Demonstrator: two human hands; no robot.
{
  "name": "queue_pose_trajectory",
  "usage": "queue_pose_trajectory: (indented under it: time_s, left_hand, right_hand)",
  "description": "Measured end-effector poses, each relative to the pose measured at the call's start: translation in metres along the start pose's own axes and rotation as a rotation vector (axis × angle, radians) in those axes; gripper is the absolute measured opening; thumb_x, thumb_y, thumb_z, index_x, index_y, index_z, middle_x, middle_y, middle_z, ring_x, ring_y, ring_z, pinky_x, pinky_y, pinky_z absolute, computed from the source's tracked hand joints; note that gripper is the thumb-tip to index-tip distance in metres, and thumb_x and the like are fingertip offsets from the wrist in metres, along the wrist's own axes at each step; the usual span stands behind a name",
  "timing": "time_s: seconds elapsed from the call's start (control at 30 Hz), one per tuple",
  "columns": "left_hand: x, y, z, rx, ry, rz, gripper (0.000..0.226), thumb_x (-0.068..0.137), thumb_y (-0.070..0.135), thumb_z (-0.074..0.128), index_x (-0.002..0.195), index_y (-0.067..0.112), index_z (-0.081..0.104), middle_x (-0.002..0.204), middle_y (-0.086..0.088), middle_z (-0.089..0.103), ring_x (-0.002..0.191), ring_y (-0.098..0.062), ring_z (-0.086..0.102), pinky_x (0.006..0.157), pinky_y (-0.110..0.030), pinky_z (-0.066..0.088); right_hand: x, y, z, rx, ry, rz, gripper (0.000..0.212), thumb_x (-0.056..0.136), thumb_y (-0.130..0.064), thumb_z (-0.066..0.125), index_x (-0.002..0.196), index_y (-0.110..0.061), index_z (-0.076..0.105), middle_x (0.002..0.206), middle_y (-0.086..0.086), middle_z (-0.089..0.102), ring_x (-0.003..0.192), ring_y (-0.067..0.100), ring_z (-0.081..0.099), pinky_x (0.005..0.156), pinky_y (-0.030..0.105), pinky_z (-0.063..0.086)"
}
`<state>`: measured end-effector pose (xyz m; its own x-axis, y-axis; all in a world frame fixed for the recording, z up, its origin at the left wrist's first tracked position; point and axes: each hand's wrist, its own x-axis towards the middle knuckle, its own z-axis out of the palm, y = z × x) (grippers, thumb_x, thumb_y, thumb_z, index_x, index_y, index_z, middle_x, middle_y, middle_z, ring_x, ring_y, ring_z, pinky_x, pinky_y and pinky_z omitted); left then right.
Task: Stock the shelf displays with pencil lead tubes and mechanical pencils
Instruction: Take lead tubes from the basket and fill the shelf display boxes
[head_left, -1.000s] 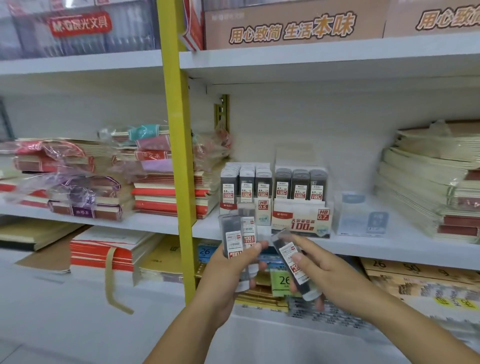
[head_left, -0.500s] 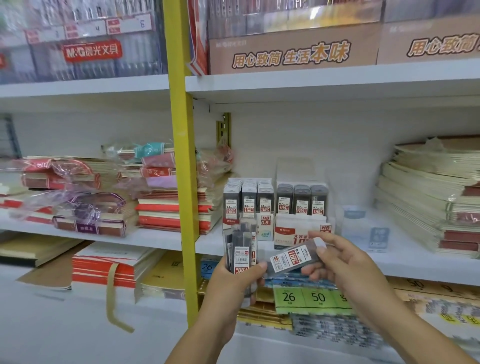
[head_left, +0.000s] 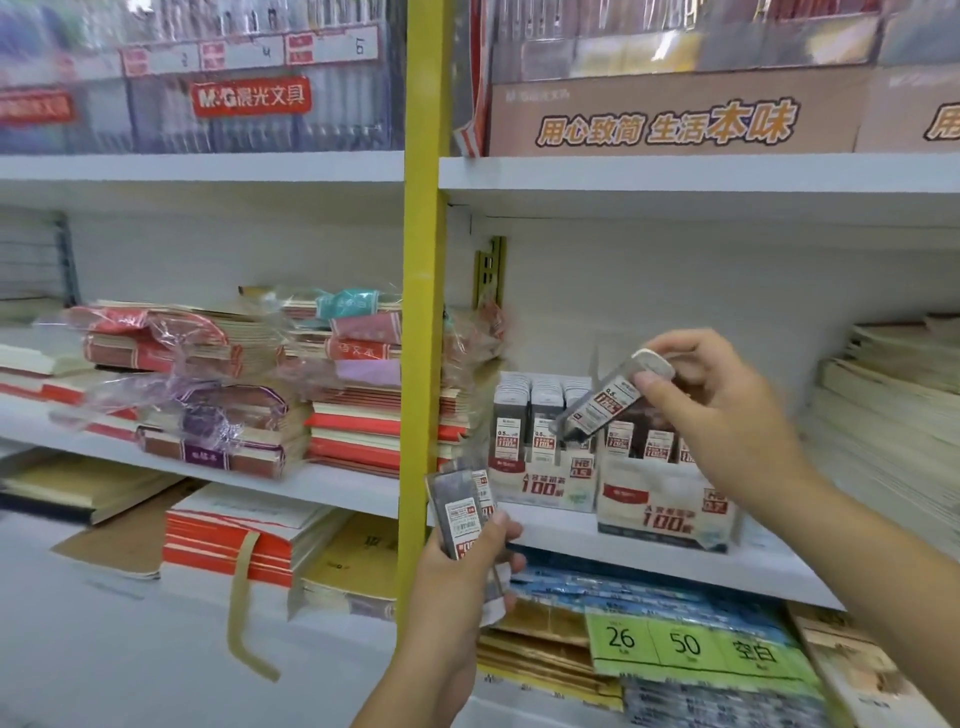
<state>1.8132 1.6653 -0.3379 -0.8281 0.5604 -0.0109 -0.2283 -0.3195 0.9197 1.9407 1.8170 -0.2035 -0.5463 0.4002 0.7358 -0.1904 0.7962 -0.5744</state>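
Lead tube (head_left: 605, 402) sits tilted, pinched at its cap by my right hand (head_left: 727, 415) above the display boxes (head_left: 540, 486) on the shelf (head_left: 675, 566), while my left hand (head_left: 457, 577) grips a bundle of tubes (head_left: 460, 512) lower down beside the yellow post (head_left: 421, 312)

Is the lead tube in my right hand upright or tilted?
Tilted. The right hand pinches the lead tube by its white cap, lower end slanting down-left toward the 0.5 display box.

Tilted lead tube (head_left: 605, 402) above the 0.5 display box (head_left: 540, 486), more tubes (head_left: 460, 512) upright lower left
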Motion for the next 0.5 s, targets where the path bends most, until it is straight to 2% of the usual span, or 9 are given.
queue_pose_trajectory:
  time_s: [0.1,0.17,0.23,0.33,0.4,0.5]
  left_hand:
    - [0.009,0.003,-0.006,0.007,0.021,0.002,0.039,0.083,0.052,0.068,0.104,0.019,0.072,0.09,0.0,0.08,0.079,-0.017,0.076,0.054,-0.029,0.052]
    - [0.013,0.005,-0.009,-0.014,0.021,0.007,0.035,0.087,0.051,0.065,0.104,0.021,0.071,0.089,-0.001,0.08,0.073,-0.014,0.075,0.052,-0.029,0.052]
    - [0.017,0.007,-0.013,-0.033,0.016,0.007,0.036,0.086,0.05,0.066,0.101,0.018,0.073,0.087,-0.004,0.079,0.066,-0.013,0.073,0.047,-0.026,0.05]
    - [0.023,0.008,-0.017,-0.063,0.008,0.016,0.034,0.088,0.045,0.068,0.106,0.017,0.072,0.088,-0.005,0.079,0.065,-0.013,0.071,0.045,-0.025,0.049]
    - [0.025,0.009,-0.016,-0.078,0.002,0.022,0.029,0.089,0.042,0.069,0.11,0.022,0.068,0.09,-0.002,0.08,0.065,-0.012,0.071,0.045,-0.026,0.049]
    - [0.025,0.009,-0.013,-0.099,-0.025,0.007,0.023,0.091,0.035,0.068,0.111,0.025,0.064,0.092,-0.003,0.08,0.065,-0.013,0.072,0.044,-0.026,0.049]
  right_hand:
    - [0.031,0.001,0.021,-0.301,-0.112,-0.092,0.01,0.093,-0.03,0.06,0.097,-0.038,0.055,0.083,-0.014,0.069,0.077,0.004,0.066,0.063,0.023,0.052]
    - [0.044,0.006,0.033,-0.457,-0.18,-0.14,0.013,0.092,-0.03,0.061,0.097,-0.039,0.054,0.086,-0.017,0.064,0.079,0.005,0.062,0.066,0.025,0.05]
    - [0.053,0.012,0.045,-0.527,-0.251,-0.159,0.013,0.091,-0.03,0.063,0.096,-0.039,0.054,0.088,-0.018,0.059,0.08,0.005,0.059,0.07,0.027,0.049]
    - [0.061,0.024,0.058,-0.54,-0.339,-0.045,0.017,0.088,-0.035,0.066,0.098,-0.042,0.053,0.085,-0.02,0.059,0.08,-0.003,0.056,0.069,0.024,0.048]
    - [0.063,0.034,0.063,-0.553,-0.34,0.012,0.02,0.086,-0.035,0.069,0.101,-0.034,0.056,0.088,-0.018,0.059,0.083,0.0,0.056,0.069,0.024,0.047]
    - [0.06,0.044,0.067,-0.752,-0.267,-0.137,0.022,0.085,-0.041,0.068,0.104,-0.033,0.062,0.092,-0.017,0.048,0.096,0.006,0.042,0.074,0.026,0.036]
